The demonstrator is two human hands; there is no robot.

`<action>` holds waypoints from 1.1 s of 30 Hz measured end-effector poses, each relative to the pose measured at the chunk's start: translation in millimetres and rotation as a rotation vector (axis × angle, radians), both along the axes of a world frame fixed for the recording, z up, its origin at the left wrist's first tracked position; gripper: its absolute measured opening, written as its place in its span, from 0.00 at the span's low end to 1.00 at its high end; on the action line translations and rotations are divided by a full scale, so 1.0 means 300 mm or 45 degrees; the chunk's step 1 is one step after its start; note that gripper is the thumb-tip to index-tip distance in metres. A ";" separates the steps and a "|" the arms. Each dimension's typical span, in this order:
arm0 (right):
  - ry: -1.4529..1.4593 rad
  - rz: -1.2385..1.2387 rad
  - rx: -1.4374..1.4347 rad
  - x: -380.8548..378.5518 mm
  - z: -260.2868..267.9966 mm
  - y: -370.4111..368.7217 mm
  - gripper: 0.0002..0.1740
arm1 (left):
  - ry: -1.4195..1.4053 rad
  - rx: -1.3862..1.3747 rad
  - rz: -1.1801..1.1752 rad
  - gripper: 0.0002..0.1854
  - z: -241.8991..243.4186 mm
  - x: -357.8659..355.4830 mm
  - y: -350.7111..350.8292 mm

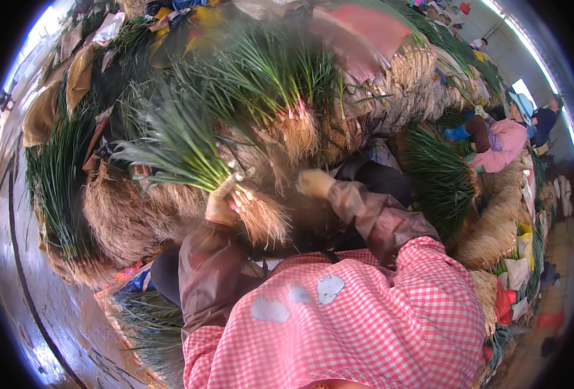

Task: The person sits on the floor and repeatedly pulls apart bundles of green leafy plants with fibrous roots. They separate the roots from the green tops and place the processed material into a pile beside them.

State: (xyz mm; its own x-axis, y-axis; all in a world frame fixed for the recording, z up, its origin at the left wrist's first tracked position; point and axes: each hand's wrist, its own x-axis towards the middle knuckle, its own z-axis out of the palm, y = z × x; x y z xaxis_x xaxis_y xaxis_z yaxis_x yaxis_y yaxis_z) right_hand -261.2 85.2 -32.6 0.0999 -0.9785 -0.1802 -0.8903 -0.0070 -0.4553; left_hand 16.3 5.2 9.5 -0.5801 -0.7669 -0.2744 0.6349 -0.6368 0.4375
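My left hand (220, 203), in a pale work glove, grips a bunch of scallion-like plants (204, 163) near the stem bases. Their green leaves fan out to the upper left, and the pale, stringy roots (265, 219) hang to the lower right. My right hand (314, 184), also gloved, hovers just right of that bunch, apart from it. Its fingers are blurred, so whether they hold anything is unclear. Directly beyond both hands stands a heap of the same plants (279, 80), with pinkish-white bases and root tufts (299, 131) facing me.
More rooted bundles (116, 214) are piled at my left, beside a wet floor (39, 272). At right lies another leafy stack (435, 180). Past it, a person in a blue hat (503, 138) sits among the rows. A red sheet (369, 31) covers part of the far heap.
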 end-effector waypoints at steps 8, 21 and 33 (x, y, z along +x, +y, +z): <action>0.223 -0.595 -0.593 -0.194 0.217 -0.340 0.20 | 0.030 0.108 -0.165 0.17 -0.028 -0.107 -0.024; -1.041 -0.725 -0.342 -0.110 0.267 -0.324 0.12 | -0.029 -0.022 -0.300 0.17 -0.047 -0.136 -0.001; 0.375 -0.366 0.068 -0.163 0.284 -0.187 0.25 | -0.208 -0.024 -0.240 0.19 -0.026 -0.150 0.043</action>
